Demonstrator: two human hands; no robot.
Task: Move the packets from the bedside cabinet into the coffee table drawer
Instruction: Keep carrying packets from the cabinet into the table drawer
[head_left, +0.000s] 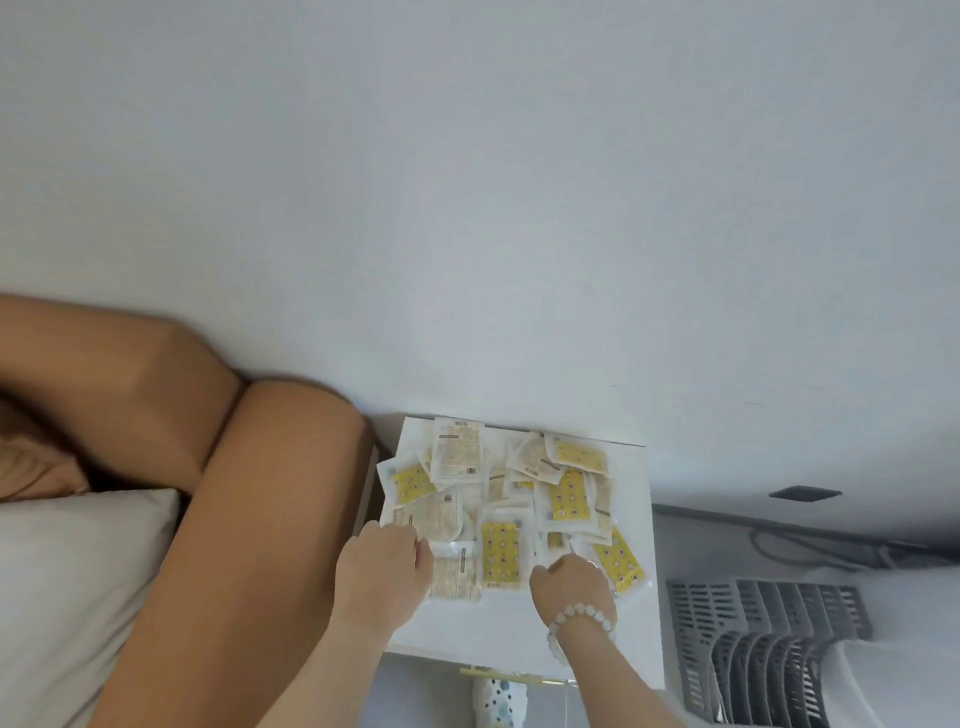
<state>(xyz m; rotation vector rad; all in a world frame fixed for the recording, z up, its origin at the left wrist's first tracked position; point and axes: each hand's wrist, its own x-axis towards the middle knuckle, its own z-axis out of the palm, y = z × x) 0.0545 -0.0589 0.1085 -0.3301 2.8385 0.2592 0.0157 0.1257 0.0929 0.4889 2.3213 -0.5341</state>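
Note:
A heap of flat packets (501, 499), some yellow with dots and some white with printed text, covers the top of the white bedside cabinet (631, 629). My left hand (382, 569) rests on the near left edge of the heap, fingers curled onto a white printed packet (454, 571). My right hand (571, 587), with a white bead bracelet on the wrist, sits on the near right of the heap beside a yellow packet (621, 564); its fingers are bent and hidden under the hand. The coffee table drawer is out of view.
A tan padded headboard (270, 519) and a white pillow (67, 587) lie left of the cabinet. A grey slatted basket (753, 649) stands on the floor at the right. A white wall (519, 208) rises behind. A spotted shoe (501, 699) shows below.

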